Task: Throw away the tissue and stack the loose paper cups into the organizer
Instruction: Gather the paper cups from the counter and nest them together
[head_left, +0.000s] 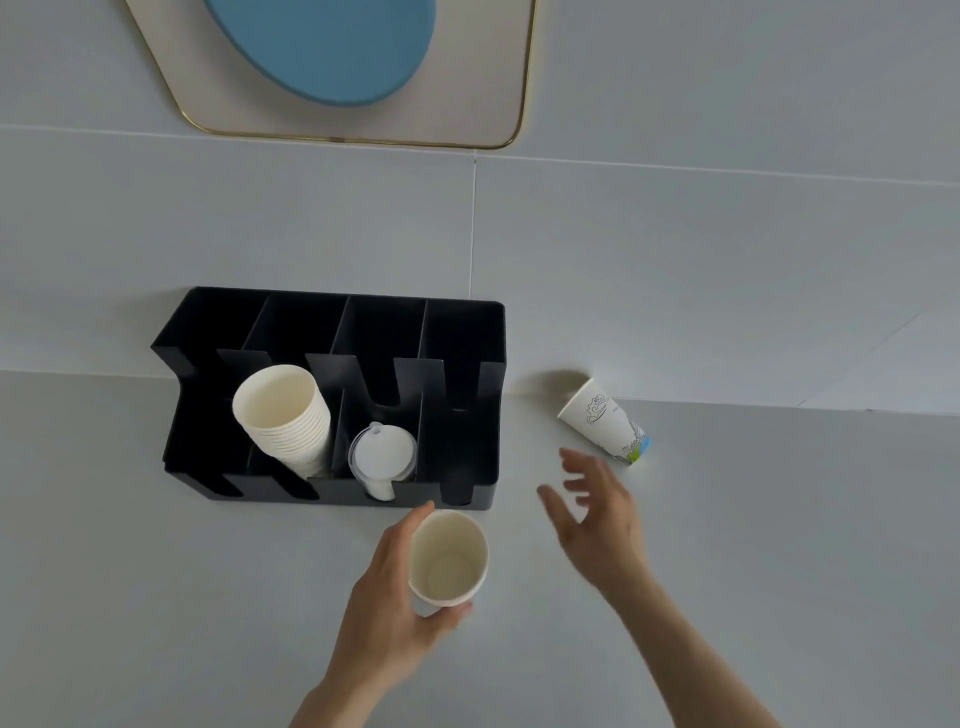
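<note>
Paper cup (448, 558), plain cream and upright, is held in the left hand (387, 587) above the pale counter (156, 597), just in front of the black organizer (332, 395). Thumb and fingers wrap its wall from the left and from below; the open mouth faces the camera and the inside looks empty.

Second loose cup (605, 421), printed with a line drawing and a blue-green band at its base, lies on its side on the counter near the wall, to the right of the organizer and apart from it. Its mouth points up and left.

Right hand (597, 512) hovers open between the organizer and the printed cup, fingers spread wide and slightly blurred, holding nothing. Fingertips are near the printed cup but not touching it.

Organizer stands against the tiled wall (675, 260). A leaning stack of nested cream cups (283, 415) occupies the second front compartment from the left. The next compartment to the right holds clear lids (382, 457). The rightmost compartment appears empty.

A framed panel with a blue disc (322, 47) hangs on the wall above. No tissue is identifiable in view.
</note>
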